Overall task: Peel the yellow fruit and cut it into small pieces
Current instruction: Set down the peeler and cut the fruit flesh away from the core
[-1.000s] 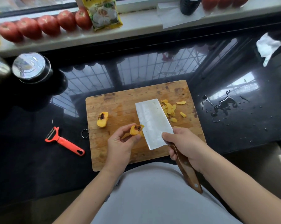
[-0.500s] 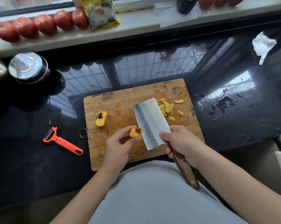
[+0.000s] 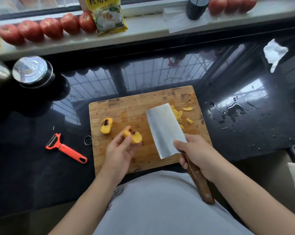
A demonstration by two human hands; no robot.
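Two pieces of the yellow fruit show their dark pitted cores: one fruit half lies on the left part of the wooden cutting board, and a second fruit piece sits in the fingers of the left hand, held just above the board near its middle. The right hand grips the wooden handle of one cleaver, whose broad blade lies tilted over the board between the held piece and a small pile of yellow peelings. The blade hides part of that pile, so its count cannot be told; two loose scraps lie apart to the right of it, still on the board.

One red peeler lies on the black counter, well left of the board, beside the board's metal hanging ring. Spilled water beads on the counter to the right of the board, and one crumpled white tissue lies farther back on the right. Two steel containers stand at the far left, one cut off by the frame edge. Along the window ledge sit five tomatoes in a row on the left, one yellow packet, one dark bottle and about three more tomatoes on the right, partly cropped
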